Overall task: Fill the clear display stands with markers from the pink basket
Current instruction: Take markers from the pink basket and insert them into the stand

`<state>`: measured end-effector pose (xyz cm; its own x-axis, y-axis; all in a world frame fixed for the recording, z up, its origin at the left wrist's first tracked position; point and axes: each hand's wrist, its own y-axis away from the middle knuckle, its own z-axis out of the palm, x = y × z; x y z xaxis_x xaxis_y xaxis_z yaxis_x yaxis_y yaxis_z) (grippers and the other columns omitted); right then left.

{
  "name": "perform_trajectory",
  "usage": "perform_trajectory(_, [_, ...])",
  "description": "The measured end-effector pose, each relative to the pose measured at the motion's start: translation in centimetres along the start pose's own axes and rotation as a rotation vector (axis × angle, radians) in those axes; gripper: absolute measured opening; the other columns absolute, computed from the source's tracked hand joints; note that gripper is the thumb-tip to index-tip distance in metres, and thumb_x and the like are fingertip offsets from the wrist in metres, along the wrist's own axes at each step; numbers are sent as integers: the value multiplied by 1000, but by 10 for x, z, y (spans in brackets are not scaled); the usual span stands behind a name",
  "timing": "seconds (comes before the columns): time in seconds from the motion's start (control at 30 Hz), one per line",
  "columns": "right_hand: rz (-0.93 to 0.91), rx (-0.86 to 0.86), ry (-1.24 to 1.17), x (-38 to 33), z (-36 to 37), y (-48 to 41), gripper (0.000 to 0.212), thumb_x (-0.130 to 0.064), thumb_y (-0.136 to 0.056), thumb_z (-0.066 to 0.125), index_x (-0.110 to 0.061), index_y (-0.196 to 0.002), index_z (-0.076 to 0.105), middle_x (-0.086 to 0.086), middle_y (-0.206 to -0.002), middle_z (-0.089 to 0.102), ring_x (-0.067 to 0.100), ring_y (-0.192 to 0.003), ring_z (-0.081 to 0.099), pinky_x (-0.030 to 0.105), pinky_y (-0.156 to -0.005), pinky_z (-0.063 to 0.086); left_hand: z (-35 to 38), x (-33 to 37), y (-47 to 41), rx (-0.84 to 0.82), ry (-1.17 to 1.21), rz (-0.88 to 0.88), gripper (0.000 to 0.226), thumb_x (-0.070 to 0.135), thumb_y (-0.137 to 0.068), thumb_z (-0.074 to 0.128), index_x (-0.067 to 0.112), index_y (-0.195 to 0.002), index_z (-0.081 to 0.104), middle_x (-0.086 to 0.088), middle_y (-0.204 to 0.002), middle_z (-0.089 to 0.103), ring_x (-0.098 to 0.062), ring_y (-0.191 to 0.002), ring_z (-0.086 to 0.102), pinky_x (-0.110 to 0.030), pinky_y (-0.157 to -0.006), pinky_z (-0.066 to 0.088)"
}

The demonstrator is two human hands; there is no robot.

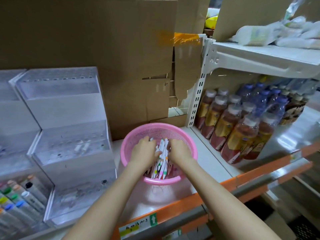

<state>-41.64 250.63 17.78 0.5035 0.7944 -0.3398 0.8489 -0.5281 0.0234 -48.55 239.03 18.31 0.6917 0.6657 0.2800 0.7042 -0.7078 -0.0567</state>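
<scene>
Head view. We found the pink basket [155,129] standing on the shelf [207,156], roughly mid-frame, just right of the clear display stands [69,108]. Inside it lay a heap of white markers [163,163] with coloured bands, mostly lying lengthwise toward the person. Both forearms reached in over the near rim. The left hand [143,150] sat on the left side of the heap and the right hand [179,150] on the right side, with the heap between them. The fingers [146,139] of both hands were bent down among the markers, tips hidden; we could not tell whether either had hold of any.

The nearer stand, stepped in tiers with rows of holes, looked mostly unfilled. Blur left a few pale shapes in its middle tier unclear. At the lower-left edge the other stand held capped markers [20,200] in green, blue, black and orange, tilted.

Cardboard [103,40] backed the shelf. To the right, past a white upright, stood bottles [225,129] of reddish drink, with blue-capped ones behind. An upper shelf [259,56] carried plastic-wrapped packets [277,32].
</scene>
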Motion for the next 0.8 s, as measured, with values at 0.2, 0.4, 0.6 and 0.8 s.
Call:
perform_trajectory(0.2, [67,5,-70,4,10,-7,31,-1,-82,51,-16,-62,34,7,-66,48,29,-68,52,29,-49,32,6,7,-5,1,77,-5,24,27,-89,63,6,-100,69,-11,-100,65,-27,-96,62,-36,-77,49])
perform_trajectory(0.4, [88,4,-270,9,5,-5,19,0,-78,58,-6,-95,65,10,-93,66,27,-88,62,30,-63,42,6,13,-1,-13,18,25,24,25,-89,61,2,-91,65,-17,-105,64,-30,-107,56,-34,-77,41])
perform_trajectory(0.6, [92,2,-313,7,2,-1,29,-3,-73,62,-6,-102,61,8,-86,61,25,-82,59,30,-60,41,7,8,0,-17,204,-40,27,16,-78,65,4,-55,56,-15,-59,61,-30,-70,61,-33,-57,39])
perform_trajectory(0.8, [126,-19,-379,10,3,-3,38,-11,-73,72,-9,-110,66,1,-86,60,16,-80,59,24,-60,41,0,9,0,-65,316,-54,28,23,-77,72,3,-97,66,-10,-99,64,-27,-102,59,-38,-87,49])
